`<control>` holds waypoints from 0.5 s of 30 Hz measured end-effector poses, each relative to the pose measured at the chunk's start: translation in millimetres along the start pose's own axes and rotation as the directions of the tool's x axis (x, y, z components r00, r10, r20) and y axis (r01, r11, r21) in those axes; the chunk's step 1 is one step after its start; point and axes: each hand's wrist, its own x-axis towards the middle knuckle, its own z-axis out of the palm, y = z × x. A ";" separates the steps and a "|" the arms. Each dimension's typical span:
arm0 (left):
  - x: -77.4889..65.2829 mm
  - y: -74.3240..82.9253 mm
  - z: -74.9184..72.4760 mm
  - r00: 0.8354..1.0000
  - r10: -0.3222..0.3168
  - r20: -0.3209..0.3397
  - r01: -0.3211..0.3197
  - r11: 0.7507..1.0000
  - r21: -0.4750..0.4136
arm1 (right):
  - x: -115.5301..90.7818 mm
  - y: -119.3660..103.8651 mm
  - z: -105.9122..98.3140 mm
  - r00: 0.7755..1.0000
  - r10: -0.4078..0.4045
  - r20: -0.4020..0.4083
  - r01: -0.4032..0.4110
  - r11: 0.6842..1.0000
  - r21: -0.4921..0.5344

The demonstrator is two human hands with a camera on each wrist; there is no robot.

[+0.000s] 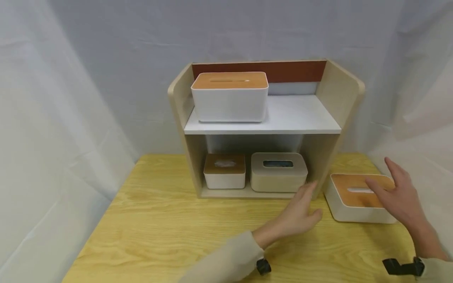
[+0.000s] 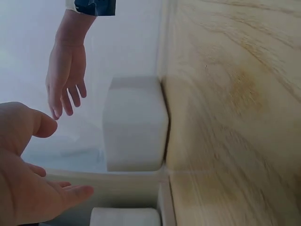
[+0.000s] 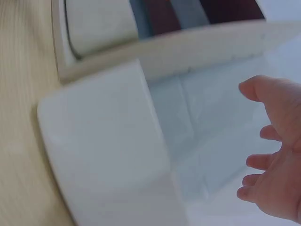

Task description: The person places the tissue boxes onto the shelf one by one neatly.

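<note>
Tissue box (image 1: 357, 198) unlabelled, left hand (image 1: 297, 214) and right hand (image 1: 400, 196) grips wide

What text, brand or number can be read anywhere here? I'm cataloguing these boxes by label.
None: no readable writing shows in any view.
The tissue box by the right hand and left hand, the boxes in the shelf unit, and the table look plain.
</note>
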 end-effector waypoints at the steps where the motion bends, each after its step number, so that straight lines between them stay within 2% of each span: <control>1: 4.2 0.6 4.7 1.000 -0.004 0.004 0.004 1.000 0.009 | -1.1 5.8 -1.4 1.000 0.021 -0.001 -0.021 1.000 -0.023; 4: 15.6 2.1 18.4 1.000 0.002 0.009 -0.002 0.999 0.052 | -5.6 22.7 -5.1 0.996 0.093 -0.015 -0.094 0.992 -0.082; 9: 28.7 2.1 37.6 1.000 0.017 0.023 -0.019 0.997 0.069 | -10.1 50.1 -14.3 0.980 0.196 0.015 -0.194 0.976 -0.099; 12: 33.3 3.3 46.0 0.999 -0.020 0.044 0.018 0.999 0.046 | -10.9 64.2 -19.3 0.961 0.262 0.092 -0.254 0.963 -0.091; 15: 36.6 6.1 51.4 0.995 -0.077 0.067 0.074 0.996 0.042 | -12.7 75.6 -23.1 0.925 0.316 0.209 -0.307 0.949 -0.072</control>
